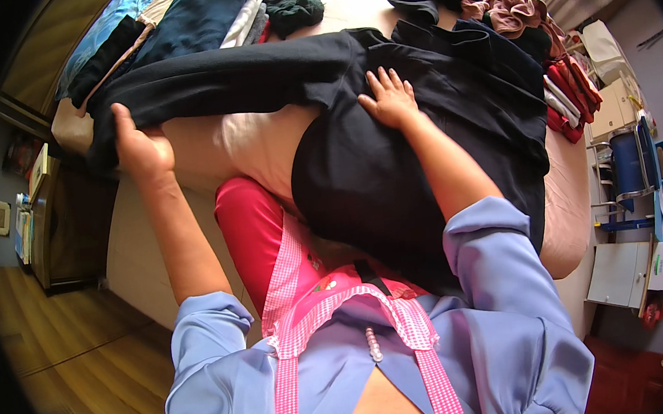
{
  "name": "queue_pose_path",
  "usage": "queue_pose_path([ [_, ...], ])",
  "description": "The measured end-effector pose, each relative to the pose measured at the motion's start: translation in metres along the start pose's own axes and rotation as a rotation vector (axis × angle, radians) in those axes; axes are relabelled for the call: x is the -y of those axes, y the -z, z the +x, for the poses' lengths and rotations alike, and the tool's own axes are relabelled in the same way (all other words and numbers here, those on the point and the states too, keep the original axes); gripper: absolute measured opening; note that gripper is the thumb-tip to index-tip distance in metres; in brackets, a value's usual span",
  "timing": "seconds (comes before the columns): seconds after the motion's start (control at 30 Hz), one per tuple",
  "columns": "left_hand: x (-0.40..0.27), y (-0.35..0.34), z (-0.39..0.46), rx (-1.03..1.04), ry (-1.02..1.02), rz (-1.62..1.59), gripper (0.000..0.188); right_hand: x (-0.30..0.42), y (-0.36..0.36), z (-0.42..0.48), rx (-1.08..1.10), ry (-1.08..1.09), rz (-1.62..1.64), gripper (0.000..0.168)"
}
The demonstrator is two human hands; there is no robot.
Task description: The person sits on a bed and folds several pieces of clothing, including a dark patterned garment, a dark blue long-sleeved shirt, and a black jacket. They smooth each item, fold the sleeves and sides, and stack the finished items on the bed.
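Note:
A black long-sleeved garment [439,143] lies spread over the bed in front of me, its body to the right and hanging towards my lap. One sleeve [235,75] stretches out to the left. My left hand [143,144] grips this sleeve near its cuff end, thumb up, with the fingers mostly hidden by cloth. My right hand [390,98] rests palm down on the garment close to where the sleeve joins the body, fingers spread and holding nothing.
Folded clothes [194,25] are stacked at the bed's far left, beside a crumpled dark green cloth [293,4]. Dark and pink clothes [513,7] pile up at the far right, near folded red garments [575,91]. A wooden cabinet [73,232] stands left of the bed [565,208].

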State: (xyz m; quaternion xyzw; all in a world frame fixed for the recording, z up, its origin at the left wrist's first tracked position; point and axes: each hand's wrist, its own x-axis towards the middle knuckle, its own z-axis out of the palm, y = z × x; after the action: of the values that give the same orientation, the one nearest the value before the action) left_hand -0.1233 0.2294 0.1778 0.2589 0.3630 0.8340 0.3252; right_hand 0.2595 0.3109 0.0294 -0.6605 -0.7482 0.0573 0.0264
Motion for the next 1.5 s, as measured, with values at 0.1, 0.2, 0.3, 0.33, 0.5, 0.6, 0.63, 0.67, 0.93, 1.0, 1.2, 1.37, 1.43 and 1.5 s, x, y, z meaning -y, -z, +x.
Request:
queue_pose_path([
  [0.1,-0.033,-0.051,0.004,0.104,0.159,-0.159,0.054,0.001,0.004,-0.005,0.026,-0.051,-0.008,0.072],
  [0.2,-0.048,-0.079,0.027,0.226,0.220,-0.218,0.050,0.005,0.008,0.000,0.048,-0.003,0.031,0.073],
  [0.3,-0.016,-0.127,0.054,0.332,0.238,-0.330,0.039,-0.010,0.001,-0.006,-0.029,-0.035,0.136,0.073],
  [0.33,-0.019,-0.145,0.045,0.360,0.163,-0.244,0.046,-0.010,-0.001,-0.007,-0.114,-0.032,0.348,0.071],
  [0.5,0.024,-0.237,-0.047,1.024,0.064,0.009,0.034,-0.015,0.010,-0.037,-0.307,-0.198,1.732,0.062],
  [0.6,0.110,-0.260,-0.156,1.331,-0.445,0.455,0.054,-0.073,0.037,-0.078,-0.311,-0.350,2.191,0.079],
  [0.63,0.144,-0.263,-0.183,1.345,-0.611,0.387,0.068,-0.092,0.046,-0.087,-0.352,-0.373,2.349,0.083],
  [0.67,0.151,-0.250,-0.203,1.448,-0.721,0.478,0.090,-0.121,0.049,-0.104,-0.436,-0.316,2.407,0.088],
  [0.93,0.206,-0.109,-0.172,0.806,-0.851,1.483,0.096,-0.216,0.044,-0.182,-0.765,-0.723,2.327,0.108],
  [1.0,0.226,-0.073,-0.136,0.800,-0.703,1.490,0.081,-0.227,0.043,-0.172,-0.767,-0.909,2.265,0.081],
  [1.2,0.215,-0.057,-0.094,0.654,-0.606,1.175,0.030,-0.284,0.036,-0.142,-0.885,-0.612,1.830,0.025],
  [1.37,0.204,-0.048,-0.107,0.979,-0.851,1.144,0.026,-0.303,0.033,-0.180,-0.763,-1.055,1.773,0.021],
  [1.43,0.195,-0.052,-0.114,0.908,-0.857,1.064,0.027,-0.289,0.045,-0.200,-0.630,-0.945,1.837,0.028],
  [1.5,0.196,-0.059,-0.112,0.991,-0.658,0.880,0.030,-0.265,0.068,-0.206,-0.559,-1.041,1.644,0.036],
])
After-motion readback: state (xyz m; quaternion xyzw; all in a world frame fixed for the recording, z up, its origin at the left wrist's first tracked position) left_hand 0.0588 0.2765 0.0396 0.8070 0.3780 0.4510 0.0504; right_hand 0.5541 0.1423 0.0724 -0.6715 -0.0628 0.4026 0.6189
